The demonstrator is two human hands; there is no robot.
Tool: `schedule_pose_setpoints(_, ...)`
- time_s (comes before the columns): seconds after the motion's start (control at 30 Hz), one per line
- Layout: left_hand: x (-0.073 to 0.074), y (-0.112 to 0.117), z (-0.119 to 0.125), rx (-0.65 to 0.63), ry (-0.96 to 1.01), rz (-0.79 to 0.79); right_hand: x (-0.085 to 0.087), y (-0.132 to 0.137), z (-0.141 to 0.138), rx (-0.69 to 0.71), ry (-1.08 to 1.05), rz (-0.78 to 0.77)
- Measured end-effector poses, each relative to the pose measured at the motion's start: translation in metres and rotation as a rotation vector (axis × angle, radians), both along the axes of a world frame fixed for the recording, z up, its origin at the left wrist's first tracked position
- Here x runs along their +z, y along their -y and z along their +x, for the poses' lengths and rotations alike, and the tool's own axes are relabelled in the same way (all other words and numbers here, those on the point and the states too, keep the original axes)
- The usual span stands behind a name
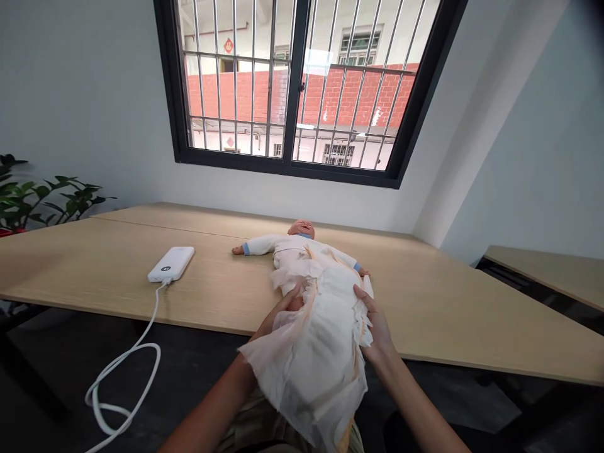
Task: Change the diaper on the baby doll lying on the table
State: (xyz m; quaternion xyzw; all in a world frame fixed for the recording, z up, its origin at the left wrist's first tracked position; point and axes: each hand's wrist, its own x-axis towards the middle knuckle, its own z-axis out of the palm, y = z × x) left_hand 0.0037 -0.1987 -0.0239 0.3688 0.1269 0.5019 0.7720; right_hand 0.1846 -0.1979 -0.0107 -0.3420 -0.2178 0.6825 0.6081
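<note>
A baby doll lies on its back on the table, arms spread, in a white top with blue cuffs. An unfolded white diaper covers its lower body and hangs over the table's front edge toward my lap. My left hand grips the diaper's left side, close to a bit of the doll's bare skin; its fingertips are partly hidden by the thin material. On the other side, my right hand pinches the ruffled edge, thumb on top and fingers underneath. The doll's legs are mostly hidden.
A white power bank rests on the table to the left, its white cable looping down past the front edge. A leafy plant stands at far left. Behind the table is a barred window; another table is at right.
</note>
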Motion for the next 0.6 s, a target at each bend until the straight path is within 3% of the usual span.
schedule_pose_setpoints(0.13,0.000,0.017,0.013,-0.137,0.223,-0.169,0.004,0.011,0.024,-0.018,0.058,-0.014)
schedule_pose_setpoints(0.27,-0.023,0.017,0.006,-0.339,0.371,-0.220,0.014,0.029,0.072,-0.075,0.222,-0.160)
schedule_pose_setpoints(0.4,-0.038,0.013,-0.009,-0.385,0.381,-0.187,0.016,0.049,0.118,-0.100,0.394,-0.341)
schedule_pose_setpoints(0.5,-0.039,0.011,-0.018,-0.383,0.374,-0.175,0.012,0.058,0.135,-0.090,0.456,-0.371)
schedule_pose_setpoints(0.6,-0.023,0.007,-0.025,-0.369,0.354,-0.155,0.009,0.059,0.134,-0.048,0.501,-0.343)
